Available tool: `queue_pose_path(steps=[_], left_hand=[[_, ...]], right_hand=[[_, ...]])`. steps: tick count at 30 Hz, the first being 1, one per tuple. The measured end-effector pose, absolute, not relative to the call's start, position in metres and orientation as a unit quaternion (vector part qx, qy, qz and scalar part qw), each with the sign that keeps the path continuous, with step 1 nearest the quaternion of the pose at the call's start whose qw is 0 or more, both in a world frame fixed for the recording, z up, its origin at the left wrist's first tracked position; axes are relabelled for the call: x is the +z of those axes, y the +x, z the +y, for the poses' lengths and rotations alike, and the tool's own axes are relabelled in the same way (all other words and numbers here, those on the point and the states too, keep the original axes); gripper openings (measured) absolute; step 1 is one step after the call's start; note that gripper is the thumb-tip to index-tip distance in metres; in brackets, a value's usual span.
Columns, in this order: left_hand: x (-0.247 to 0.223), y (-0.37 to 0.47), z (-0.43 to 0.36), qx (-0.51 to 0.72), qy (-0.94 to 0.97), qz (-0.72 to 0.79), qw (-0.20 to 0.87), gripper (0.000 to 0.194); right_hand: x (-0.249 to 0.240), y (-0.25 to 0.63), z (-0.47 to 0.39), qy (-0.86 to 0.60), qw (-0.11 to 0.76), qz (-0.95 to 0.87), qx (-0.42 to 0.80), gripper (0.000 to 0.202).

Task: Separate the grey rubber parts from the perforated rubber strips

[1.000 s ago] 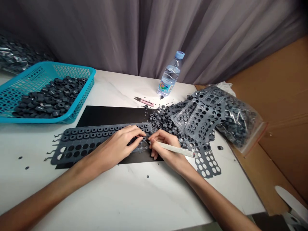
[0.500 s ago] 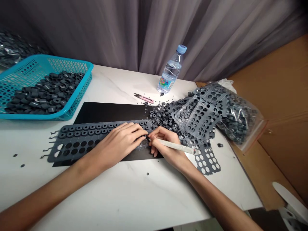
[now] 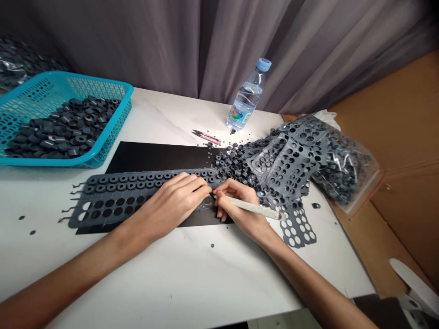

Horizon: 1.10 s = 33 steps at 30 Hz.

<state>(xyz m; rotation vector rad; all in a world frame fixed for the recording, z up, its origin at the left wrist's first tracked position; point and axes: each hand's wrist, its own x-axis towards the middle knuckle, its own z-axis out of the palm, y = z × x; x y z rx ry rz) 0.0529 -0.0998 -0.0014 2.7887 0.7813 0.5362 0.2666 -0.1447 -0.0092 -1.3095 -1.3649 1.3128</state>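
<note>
Dark grey, rubbery-looking perforated strip (image 3: 118,193) lies left of frame centre, long axis across the frame, pronged end pointing left; your left hand (image 3: 174,198) covers its right part, fingers bent together, can't tell if gripping. Your right hand (image 3: 244,220), just beside its right end, is closed pen-style around a slim whitish tool (image 3: 254,208), back end toward lower right.

Two hands close together over a grey rubbery sheet.
From here I see the left hand (image 3: 176,196) resting across the perforated sheet (image 3: 77,214), while the right hand (image 3: 238,196) grips a pale pen-like tool (image 3: 255,208), its tip near the left fingertips (whatever is at that tip is too small for me to make out). The sheet lies partly on a black mat (image 3: 147,156) on the white table (image 3: 144,283); a turquoise basket (image 3: 99,153) of dark rings stands left, a water bottle (image 3: 242,103) behind, punched sheets (image 3: 291,162) right.
</note>
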Motion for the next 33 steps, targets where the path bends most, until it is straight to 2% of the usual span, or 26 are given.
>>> queue_pose_path(steps=[3,5,7,9,12,16,22,26,33], left_hand=[[0.003,0.053,-0.101,0.27,0.919,0.267,0.108,0.027],[0.016,0.051,-0.097,0.378,0.849,0.337,0.152,0.019],[0.032,0.045,-0.088,0.474,0.734,0.418,0.25,0.01],[0.043,0.038,-0.078,0.507,0.628,0.44,0.394,0.014],[0.044,0.03,-0.072,0.454,0.534,0.436,0.565,0.023],[0.033,0.033,-0.083,0.355,0.492,0.439,0.663,0.027],[0.026,0.047,-0.101,0.275,0.485,0.412,0.721,0.034],[0.023,0.049,-0.103,0.273,0.45,0.404,0.748,0.029],[0.022,0.047,-0.105,0.273,0.419,0.41,0.763,0.035]], right_hand=[[-0.008,0.266,-0.147,-0.535,0.392,-0.556,0.5,0.004],[-0.008,0.266,-0.148,-0.539,0.388,-0.558,0.497,0.004],[-0.009,0.266,-0.148,-0.533,0.392,-0.549,0.51,0.004],[-0.01,0.268,-0.147,-0.519,0.41,-0.527,0.534,0.003],[-0.011,0.271,-0.144,-0.511,0.461,-0.488,0.537,0.004],[-0.012,0.274,-0.141,-0.528,0.495,-0.475,0.501,0.013],[-0.011,0.272,-0.139,-0.553,0.486,-0.478,0.48,0.015],[-0.01,0.271,-0.14,-0.555,0.48,-0.482,0.479,0.016],[-0.012,0.271,-0.141,-0.55,0.465,-0.495,0.485,0.016]])
